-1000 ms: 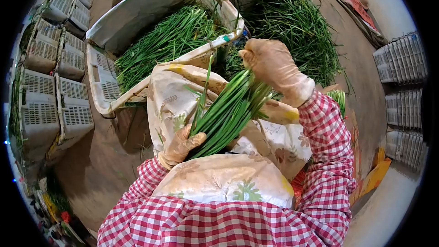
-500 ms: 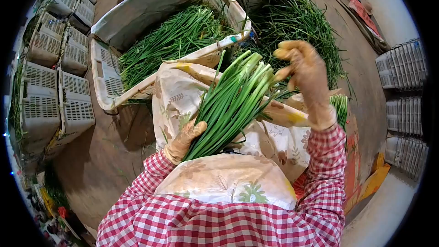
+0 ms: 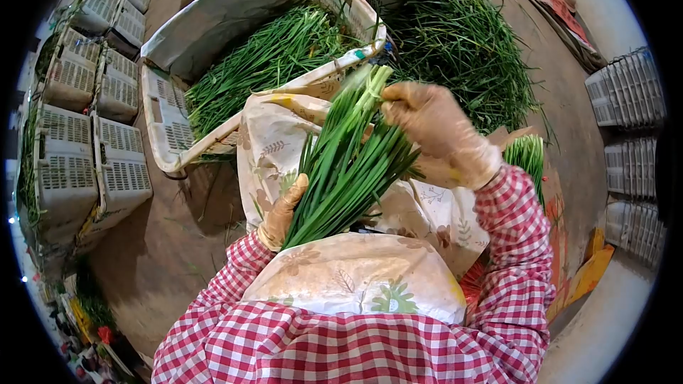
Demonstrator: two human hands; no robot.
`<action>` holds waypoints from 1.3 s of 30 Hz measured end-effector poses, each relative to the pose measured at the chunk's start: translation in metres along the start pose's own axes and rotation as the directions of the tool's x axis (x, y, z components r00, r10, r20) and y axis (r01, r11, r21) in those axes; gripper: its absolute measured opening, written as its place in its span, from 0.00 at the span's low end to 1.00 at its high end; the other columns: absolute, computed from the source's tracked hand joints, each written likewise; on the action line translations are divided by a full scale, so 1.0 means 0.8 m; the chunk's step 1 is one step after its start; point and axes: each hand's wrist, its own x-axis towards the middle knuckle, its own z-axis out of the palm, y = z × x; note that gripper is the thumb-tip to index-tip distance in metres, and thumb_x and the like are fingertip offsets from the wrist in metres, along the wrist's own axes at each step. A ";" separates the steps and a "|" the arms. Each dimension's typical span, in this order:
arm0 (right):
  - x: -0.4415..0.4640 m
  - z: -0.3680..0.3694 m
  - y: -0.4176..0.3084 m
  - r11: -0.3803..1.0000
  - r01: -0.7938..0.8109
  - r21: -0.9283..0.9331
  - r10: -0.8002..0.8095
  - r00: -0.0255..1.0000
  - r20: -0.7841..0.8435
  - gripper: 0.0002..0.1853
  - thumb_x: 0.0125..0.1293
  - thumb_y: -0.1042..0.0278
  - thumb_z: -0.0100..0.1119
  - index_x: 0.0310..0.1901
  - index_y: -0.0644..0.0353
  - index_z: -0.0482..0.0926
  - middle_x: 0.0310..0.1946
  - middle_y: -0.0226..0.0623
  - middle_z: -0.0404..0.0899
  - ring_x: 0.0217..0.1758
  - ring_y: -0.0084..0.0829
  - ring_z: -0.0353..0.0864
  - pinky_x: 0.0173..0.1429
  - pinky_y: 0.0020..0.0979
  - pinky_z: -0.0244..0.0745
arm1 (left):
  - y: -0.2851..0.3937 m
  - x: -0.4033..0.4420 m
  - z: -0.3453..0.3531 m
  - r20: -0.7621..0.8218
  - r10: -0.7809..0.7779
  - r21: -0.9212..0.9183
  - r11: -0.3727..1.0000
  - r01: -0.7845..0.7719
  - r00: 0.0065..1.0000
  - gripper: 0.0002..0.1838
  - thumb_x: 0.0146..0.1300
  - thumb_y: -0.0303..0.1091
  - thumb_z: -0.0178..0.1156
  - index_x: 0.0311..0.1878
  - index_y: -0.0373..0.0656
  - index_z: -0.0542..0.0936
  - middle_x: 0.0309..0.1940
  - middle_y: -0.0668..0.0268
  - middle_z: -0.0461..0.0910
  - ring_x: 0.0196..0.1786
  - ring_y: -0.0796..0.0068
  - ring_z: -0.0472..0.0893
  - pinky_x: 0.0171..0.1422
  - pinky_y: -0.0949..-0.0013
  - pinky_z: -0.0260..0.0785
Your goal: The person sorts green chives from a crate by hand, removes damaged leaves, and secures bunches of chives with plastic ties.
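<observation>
Green stalks [image 3: 345, 171], slanted forward-right between the hands, were clasped leaf-end by the left hand [image 3: 283, 212]; beside their pale ends the right hand [image 3: 441, 130] was curled, its pinch unclear.

The bunch of long green stalks [image 3: 348, 163] is slender and glossy, with dark leaves and paler ends. It slants over the patterned apron [image 3: 356, 277], pale ends far and leafy part near, in the left hand [image 3: 284, 213]. The blurred right hand [image 3: 434, 124] is close to those ends.
</observation>
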 end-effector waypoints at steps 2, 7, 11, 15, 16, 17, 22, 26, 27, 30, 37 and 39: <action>0.005 -0.033 -0.027 0.981 -0.068 -0.181 0.075 0.997 0.030 0.09 0.65 0.67 0.57 0.44 0.58 0.81 0.33 0.34 0.83 0.33 0.28 0.79 0.46 0.31 0.77 | 0.000 0.002 -0.006 -0.001 -0.008 0.002 1.000 0.008 1.000 0.29 0.67 0.53 0.51 0.62 0.42 0.69 0.54 0.60 0.76 0.52 0.67 0.78 0.57 0.65 0.73; 0.042 -0.137 0.019 0.871 0.171 -0.461 -0.353 0.869 -0.346 0.10 0.67 0.64 0.54 0.43 0.59 0.81 0.36 0.40 0.82 0.36 0.30 0.79 0.44 0.31 0.77 | -0.004 0.002 -0.018 -0.064 -0.002 -0.017 1.000 0.001 0.998 0.35 0.64 0.63 0.46 0.64 0.44 0.67 0.56 0.55 0.75 0.51 0.59 0.79 0.53 0.54 0.75; 0.031 -0.161 0.039 0.722 -0.226 -0.654 -0.236 0.808 -0.540 0.19 0.68 0.59 0.51 0.54 0.64 0.69 0.44 0.51 0.78 0.42 0.39 0.80 0.47 0.32 0.76 | -0.002 0.004 -0.041 -0.015 0.137 0.025 0.990 -0.136 0.991 0.41 0.62 0.69 0.42 0.67 0.45 0.63 0.57 0.55 0.73 0.52 0.56 0.78 0.52 0.53 0.75; 0.004 -0.070 0.043 0.962 -0.178 0.209 0.207 0.970 -0.125 0.46 0.63 0.36 0.51 0.69 0.67 0.50 0.57 0.55 0.71 0.53 0.42 0.76 0.55 0.37 0.73 | 0.003 0.009 -0.028 0.100 0.248 0.026 0.968 -0.251 0.964 0.41 0.61 0.70 0.41 0.63 0.42 0.68 0.54 0.59 0.76 0.51 0.65 0.79 0.56 0.63 0.74; 0.000 -0.047 0.045 0.904 -0.186 0.386 0.197 0.980 0.013 0.47 0.62 0.39 0.55 0.69 0.69 0.51 0.56 0.52 0.72 0.53 0.38 0.76 0.54 0.37 0.73 | 0.006 0.009 -0.021 0.095 0.240 0.030 0.969 -0.243 0.966 0.41 0.61 0.70 0.41 0.63 0.42 0.68 0.54 0.59 0.76 0.51 0.65 0.79 0.56 0.63 0.74; -0.002 -0.029 0.038 0.862 -0.202 0.464 0.179 0.979 0.095 0.45 0.61 0.44 0.59 0.68 0.71 0.52 0.54 0.49 0.74 0.52 0.35 0.76 0.53 0.33 0.73 | 0.010 0.008 -0.013 0.124 0.209 -0.010 0.978 -0.209 0.970 0.43 0.60 0.71 0.43 0.64 0.42 0.68 0.55 0.59 0.75 0.52 0.64 0.78 0.57 0.62 0.73; -0.028 -0.003 -0.014 0.827 0.055 0.560 -0.111 0.992 0.067 0.35 0.59 0.65 0.64 0.64 0.72 0.60 0.37 0.37 0.80 0.38 0.23 0.78 0.41 0.20 0.73 | 0.009 0.014 -0.017 -0.032 0.216 -0.016 0.976 -0.217 0.976 0.46 0.54 0.72 0.50 0.65 0.42 0.66 0.57 0.60 0.74 0.54 0.65 0.77 0.59 0.61 0.71; -0.027 -0.004 0.028 0.734 -0.060 0.676 0.060 0.998 0.023 0.21 0.61 0.76 0.54 0.57 0.70 0.70 0.31 0.37 0.80 0.28 0.22 0.78 0.38 0.25 0.76 | 0.015 0.015 -0.024 0.001 0.212 -0.009 0.977 -0.212 0.977 0.46 0.54 0.71 0.52 0.65 0.42 0.66 0.57 0.60 0.74 0.54 0.66 0.76 0.60 0.62 0.71; -0.029 -0.010 0.027 0.721 -0.059 0.690 0.023 0.998 0.061 0.21 0.61 0.71 0.58 0.56 0.68 0.71 0.32 0.33 0.80 0.29 0.19 0.77 0.37 0.21 0.75 | 0.014 0.012 -0.025 0.006 0.215 -0.016 0.977 -0.214 0.977 0.46 0.54 0.71 0.52 0.64 0.42 0.66 0.57 0.60 0.74 0.54 0.66 0.76 0.60 0.62 0.71; -0.016 -0.030 0.062 0.855 -0.064 0.515 0.120 0.990 -0.076 0.21 0.64 0.66 0.60 0.57 0.63 0.72 0.37 0.29 0.79 0.32 0.15 0.75 0.36 0.18 0.73 | 0.014 0.008 -0.023 0.008 0.220 -0.020 0.975 -0.220 0.976 0.45 0.54 0.70 0.53 0.64 0.42 0.67 0.57 0.61 0.74 0.54 0.67 0.76 0.60 0.62 0.71; -0.064 -0.034 0.063 0.966 0.058 0.254 0.091 0.838 -0.538 0.22 0.67 0.60 0.57 0.57 0.64 0.72 0.45 0.36 0.79 0.41 0.24 0.80 0.39 0.20 0.74 | 0.003 0.001 -0.048 -0.010 0.242 0.021 0.970 -0.242 0.970 0.43 0.54 0.66 0.58 0.64 0.42 0.67 0.57 0.61 0.74 0.55 0.69 0.75 0.61 0.63 0.70; -0.087 -0.016 0.051 0.968 0.112 0.224 -0.017 0.921 -0.388 0.18 0.65 0.61 0.59 0.53 0.62 0.75 0.36 0.32 0.81 0.33 0.22 0.79 0.36 0.21 0.74 | 0.007 -0.005 -0.027 -0.042 0.298 0.123 0.949 -0.291 0.954 0.38 0.56 0.58 0.63 0.63 0.42 0.68 0.57 0.62 0.74 0.55 0.70 0.76 0.59 0.66 0.71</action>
